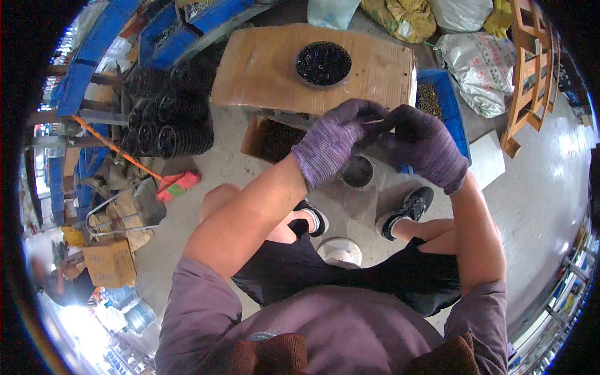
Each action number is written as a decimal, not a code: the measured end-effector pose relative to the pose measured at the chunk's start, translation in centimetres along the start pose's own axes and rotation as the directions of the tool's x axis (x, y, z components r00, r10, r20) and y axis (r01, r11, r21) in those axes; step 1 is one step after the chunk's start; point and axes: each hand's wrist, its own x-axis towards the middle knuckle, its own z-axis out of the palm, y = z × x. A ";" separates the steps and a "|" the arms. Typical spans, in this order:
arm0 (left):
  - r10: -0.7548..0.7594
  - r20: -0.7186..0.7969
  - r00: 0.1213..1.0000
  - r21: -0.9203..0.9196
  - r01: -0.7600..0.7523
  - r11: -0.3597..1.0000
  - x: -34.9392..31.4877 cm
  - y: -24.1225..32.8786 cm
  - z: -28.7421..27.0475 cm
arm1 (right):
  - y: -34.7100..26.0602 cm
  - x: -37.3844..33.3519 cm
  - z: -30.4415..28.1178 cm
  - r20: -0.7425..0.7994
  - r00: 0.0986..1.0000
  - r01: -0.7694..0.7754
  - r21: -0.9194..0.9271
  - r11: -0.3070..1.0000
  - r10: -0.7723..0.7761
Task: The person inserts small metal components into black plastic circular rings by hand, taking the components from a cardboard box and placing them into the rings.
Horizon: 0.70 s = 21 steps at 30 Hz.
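My left hand and my right hand wear purple-and-black knit gloves and meet just in front of a cardboard-topped table. Both have their fingers closed, pinched around something small and dark that blends into the gloves; its kind cannot be made out. On the tabletop sits a round black mesh basket holding small dark ring-like parts. Below my hands stands a round container with a dark inside. An open cardboard box of small dark parts is beside my left wrist. A blue crate with small brass-coloured pieces is behind my right hand.
Stacked black baskets stand at the left, near an orange-handled red dustpan or broom. Full sacks lie at the back right beside a wooden pallet. A white round stool is between my legs.
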 end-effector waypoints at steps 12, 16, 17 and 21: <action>0.015 0.023 1.000 0.086 -0.017 0.996 0.0 -1.0 0.3 | -1.2 0.7 2.7 -0.053 0.997 -0.072 -0.281 0.957 0.059; -0.071 -0.018 0.997 -0.162 0.067 0.985 -0.3 1.4 1.4 | -1.0 0.4 2.6 -0.170 0.985 0.003 -0.099 0.995 -0.020; -0.067 -0.018 0.998 -0.160 0.064 0.985 -0.1 1.4 1.2 | -1.0 0.4 2.6 -0.261 0.963 0.085 0.067 0.994 -0.065; -0.116 -0.055 0.992 -0.222 0.102 0.970 0.0 1.2 0.4 | -2.5 0.0 1.4 -0.239 0.954 -0.153 0.140 0.978 0.183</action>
